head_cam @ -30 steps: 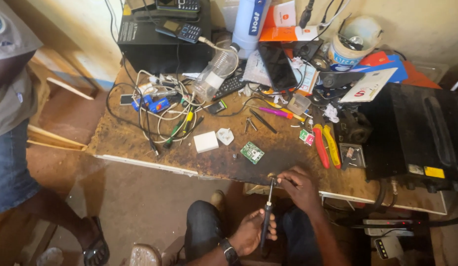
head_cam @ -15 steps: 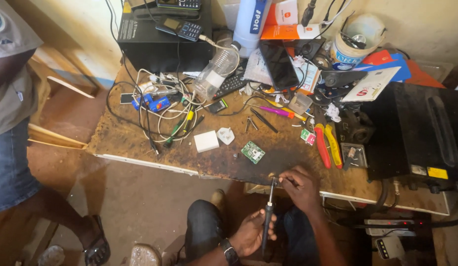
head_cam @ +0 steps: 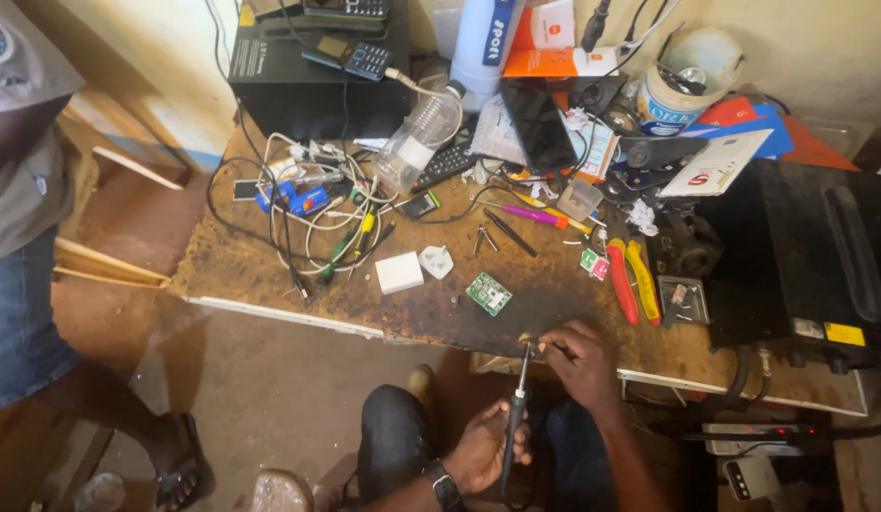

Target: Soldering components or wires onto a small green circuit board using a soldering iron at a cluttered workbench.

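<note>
Little had shifted since a second before: the left hand (head_cam: 486, 446) still gripped the screwdriver (head_cam: 514, 425), its tip at the small part the right hand (head_cam: 581, 356) pinched on the workbench (head_cam: 270, 275) edge.

Soldering iron (head_cam: 513, 417), dark slim handle, near upright, tip up at the bench's front edge. Tip touches a small brass-coloured part (head_cam: 530, 338), too tiny to identify, at that edge.

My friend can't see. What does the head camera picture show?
A seated person's left hand holds a dark soldering iron, tip at a small part pinched by the right hand on a cluttered worn workbench. Nearby lie a green circuit board and red-and-yellow pliers.
</note>
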